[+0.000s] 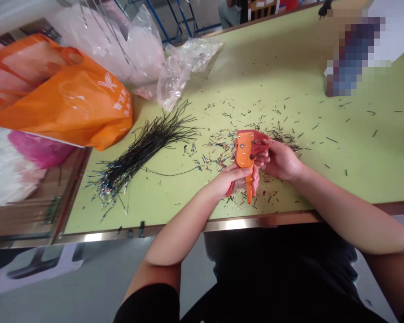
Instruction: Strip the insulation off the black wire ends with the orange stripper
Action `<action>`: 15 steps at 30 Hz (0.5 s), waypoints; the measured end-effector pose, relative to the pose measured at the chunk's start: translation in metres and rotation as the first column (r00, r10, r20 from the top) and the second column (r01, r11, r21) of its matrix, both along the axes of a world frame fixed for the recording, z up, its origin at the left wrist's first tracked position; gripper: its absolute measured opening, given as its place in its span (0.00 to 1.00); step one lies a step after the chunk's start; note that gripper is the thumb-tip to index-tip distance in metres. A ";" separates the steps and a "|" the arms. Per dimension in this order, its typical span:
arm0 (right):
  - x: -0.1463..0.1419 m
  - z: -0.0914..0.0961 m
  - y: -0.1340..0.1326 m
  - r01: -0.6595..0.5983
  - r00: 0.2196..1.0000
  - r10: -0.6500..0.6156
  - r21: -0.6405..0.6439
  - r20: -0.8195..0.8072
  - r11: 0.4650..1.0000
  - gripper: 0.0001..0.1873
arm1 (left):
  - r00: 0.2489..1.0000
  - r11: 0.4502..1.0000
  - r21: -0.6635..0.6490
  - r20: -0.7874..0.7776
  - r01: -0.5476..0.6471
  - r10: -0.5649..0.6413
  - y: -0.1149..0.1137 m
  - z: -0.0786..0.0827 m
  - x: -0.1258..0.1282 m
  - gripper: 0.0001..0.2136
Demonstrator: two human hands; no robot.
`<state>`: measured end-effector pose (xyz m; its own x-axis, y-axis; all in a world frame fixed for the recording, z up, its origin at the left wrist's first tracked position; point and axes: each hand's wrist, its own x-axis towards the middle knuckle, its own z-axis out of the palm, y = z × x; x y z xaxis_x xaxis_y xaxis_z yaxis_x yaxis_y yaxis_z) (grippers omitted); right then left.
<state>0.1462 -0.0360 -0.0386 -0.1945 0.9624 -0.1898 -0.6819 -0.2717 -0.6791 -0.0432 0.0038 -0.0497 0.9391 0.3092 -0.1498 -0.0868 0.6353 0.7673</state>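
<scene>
1. The orange plastic hand tool, with a flat riveted head and two slim handles, is held upright just above the near edge of the pale green table top.
2. The left hand is clenched round the tool's handles, below the head.
3. The right hand has its fingers curled against the right side of the tool's head. Whether they also pinch a wire there is too small to tell.
4. The tool looks light and rigid, probably with sprung handles. The handles give the firm grip; the head is better left for guiding.
5. Short dark and blue-tipped offcuts lie scattered around and behind the tool.
6. A loose bundle of thin black wires with blue ends lies well to the left of the tool. These look limp and easily tangled.
7. Farther left of the tool slumps a crumpled orange plastic bag; clear plastic bags sit behind it.
</scene>
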 end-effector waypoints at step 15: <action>-0.011 0.006 0.004 0.124 0.979 -0.151 -0.188 -0.138 0.974 0.25 | 0.984 0.990 0.013 -0.109 -0.138 0.139 0.000 -0.002 0.007 0.19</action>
<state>0.1353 -0.0316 -0.0321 -0.1023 0.9354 -0.3385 -0.8116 -0.2752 -0.5152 -0.0363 0.0039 -0.0520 0.8651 0.4362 -0.2476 -0.0890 0.6192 0.7802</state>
